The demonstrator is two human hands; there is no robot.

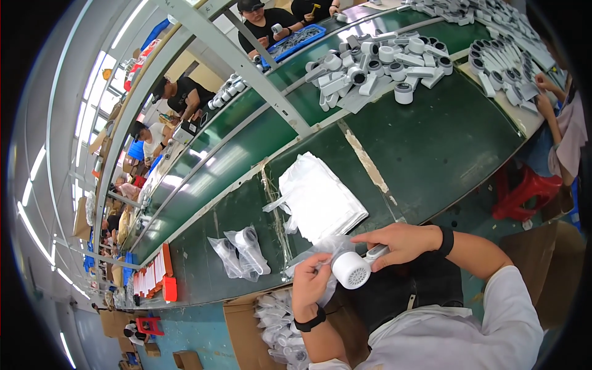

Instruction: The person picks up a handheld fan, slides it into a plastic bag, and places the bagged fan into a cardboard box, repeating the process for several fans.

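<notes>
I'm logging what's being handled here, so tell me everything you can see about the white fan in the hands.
The fan is a small white handheld unit, plastic by its look: a round drum head with a perforated grille facing the camera and a flat handle running up to the right. It is held level above the table's near edge. The right hand grips the handle; the left hand holds a clear bag around the head's far side.

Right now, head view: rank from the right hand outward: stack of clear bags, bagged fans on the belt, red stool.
1. stack of clear bags, just beyond the right hand.
2. bagged fans, to its left on the belt.
3. red stool, off to the right on the floor.
</notes>
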